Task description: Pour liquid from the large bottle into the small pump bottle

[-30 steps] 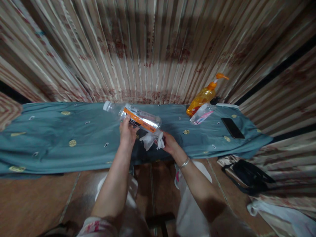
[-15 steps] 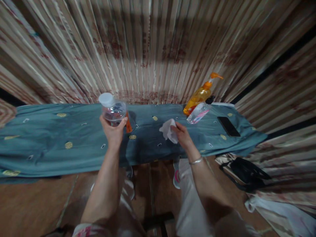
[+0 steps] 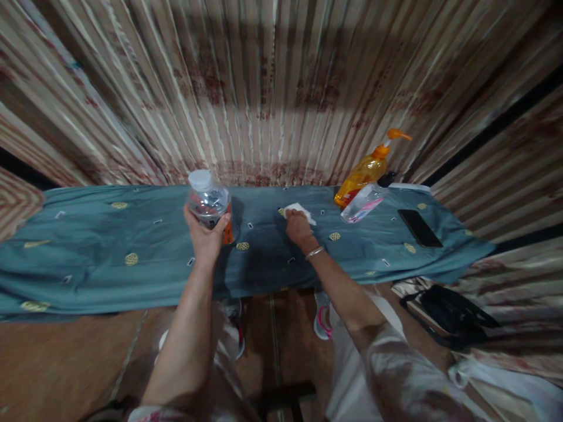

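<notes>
My left hand (image 3: 206, 234) is wrapped round a clear plastic bottle (image 3: 210, 202) with a white cap and an orange label. The bottle is nearly upright over the left-middle part of the cloth. To its right, my right hand (image 3: 300, 227) is closed on a crumpled white tissue (image 3: 304, 212), low at the teal cloth (image 3: 264, 269). Part of the tissue is hidden behind the fingers. Whether it presses on the cloth I cannot tell.
An orange pump bottle (image 3: 363, 176) stands at the back right, with a clear bottle (image 3: 364, 202) with a black top before it. A dark phone (image 3: 419, 228) lies farther right. Pleated curtains (image 3: 281, 88) hang behind. A black bag (image 3: 455, 310) is on the floor.
My right hand has moved left and a little up in view with the tissue, which now looks flatter. My left hand keeps its hold on the bottle. The whole view has shifted slightly.
</notes>
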A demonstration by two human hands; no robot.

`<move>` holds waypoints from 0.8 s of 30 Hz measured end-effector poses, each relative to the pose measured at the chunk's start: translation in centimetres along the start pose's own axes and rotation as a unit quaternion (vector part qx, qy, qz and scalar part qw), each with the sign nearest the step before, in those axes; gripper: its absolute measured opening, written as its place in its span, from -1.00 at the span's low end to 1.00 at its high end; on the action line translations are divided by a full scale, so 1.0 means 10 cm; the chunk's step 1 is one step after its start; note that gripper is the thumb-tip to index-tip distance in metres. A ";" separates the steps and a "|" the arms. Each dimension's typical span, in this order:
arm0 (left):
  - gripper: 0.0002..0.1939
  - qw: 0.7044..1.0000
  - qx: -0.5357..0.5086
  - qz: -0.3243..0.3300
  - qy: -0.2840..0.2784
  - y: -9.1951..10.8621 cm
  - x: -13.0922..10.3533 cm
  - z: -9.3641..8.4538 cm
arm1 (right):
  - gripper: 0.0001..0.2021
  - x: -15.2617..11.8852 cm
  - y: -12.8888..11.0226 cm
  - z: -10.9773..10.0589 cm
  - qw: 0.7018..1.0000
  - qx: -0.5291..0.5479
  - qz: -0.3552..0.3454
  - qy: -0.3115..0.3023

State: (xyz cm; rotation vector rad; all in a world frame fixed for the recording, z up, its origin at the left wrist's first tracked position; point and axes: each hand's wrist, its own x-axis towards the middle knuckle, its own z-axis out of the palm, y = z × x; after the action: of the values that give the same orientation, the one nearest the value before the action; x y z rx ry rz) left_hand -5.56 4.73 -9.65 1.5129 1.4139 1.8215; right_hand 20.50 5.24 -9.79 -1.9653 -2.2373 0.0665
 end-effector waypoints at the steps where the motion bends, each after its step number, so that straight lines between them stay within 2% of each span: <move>1: -0.01 1.000 -0.005 0.003 0.002 0.01 -0.01 -0.01 | -0.62 0.00 -0.18 0.03 0.999 0.008 -0.043 -0.010; 4: -0.09 1.000 0.003 -0.014 0.001 0.01 -0.04 -0.04 | -0.57 -0.18 -0.61 0.10 0.984 0.031 -0.173 -0.027; 5: -0.10 1.000 0.013 -0.024 -0.003 0.01 -0.05 -0.05 | -0.57 -0.30 -0.68 0.11 0.968 0.031 -0.249 -0.020; 7: -0.10 0.999 0.030 -0.043 -0.009 0.02 -0.07 -0.06 | -0.56 -0.55 -0.66 0.11 0.940 0.018 -0.341 -0.005; 9: -0.05 0.998 0.037 -0.053 -0.017 0.02 -0.08 -0.06 | -0.56 -0.77 -0.43 0.06 0.936 -0.009 -0.351 -0.003; 12: 0.00 0.997 0.045 -0.059 -0.034 0.02 -0.09 -0.06 | -0.57 -1.00 0.18 -0.09 0.953 -0.049 -0.297 -0.039; 14: 0.03 0.997 0.047 -0.058 -0.032 0.01 -0.09 -0.06 | -0.51 -1.12 0.66 -0.21 0.972 -0.067 -0.214 -0.067; 16: 0.06 0.997 0.045 -0.054 -0.022 -0.01 -0.09 -0.05 | -0.51 -1.24 1.10 -0.33 0.988 -0.086 -0.098 -0.081; 18: 0.07 0.997 0.040 -0.057 -0.016 -0.03 -0.09 -0.04 | -0.50 -1.38 1.42 -0.42 0.991 -0.103 -0.036 -0.075; 21: 0.01 0.996 0.035 -0.079 -0.022 -0.05 -0.11 -0.02 | -0.49 -1.50 1.62 -0.47 0.990 -0.117 0.049 -0.063; 24: -0.13 0.995 0.037 -0.090 -0.015 -0.06 -0.11 0.00 | -0.49 -1.42 1.52 -0.41 0.990 -0.109 0.068 -0.057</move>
State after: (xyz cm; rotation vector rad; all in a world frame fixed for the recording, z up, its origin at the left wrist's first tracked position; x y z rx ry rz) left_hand -5.37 4.07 -10.74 1.3914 1.5656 1.6483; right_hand 37.74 -7.04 -9.16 -2.2820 -2.2610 -0.0538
